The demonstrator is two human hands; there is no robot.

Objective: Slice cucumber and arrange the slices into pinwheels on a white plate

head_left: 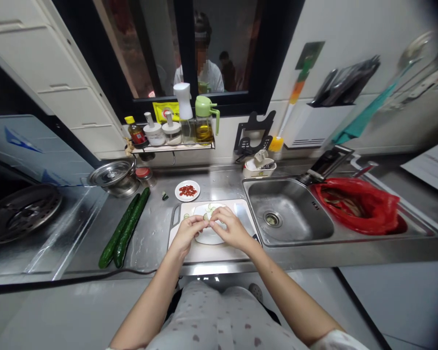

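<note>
My left hand [187, 233] and my right hand [231, 229] meet above a white plate [209, 238] on the cutting board [193, 255]. Between their pinched fingertips is a thin cucumber slice [206, 217], partly covered by the fingers. More pale green slices [211, 207] lie at the plate's far side, and one slice [186, 215] is near its left edge. My hands hide much of the plate. Two whole cucumbers [126, 231] lie side by side on the steel counter to the left. A small dish [177, 195] of chopped red pieces stands behind the board.
Right of the board is a steel sink [255, 204], with a red plastic bag [379, 214] beyond it. A lidded steel pot [113, 177] and a red-lidded jar [144, 175] stand back left. Bottles and seasoning jars line a wall shelf [171, 148]. Small dark green scraps [164, 196] lie near the dish.
</note>
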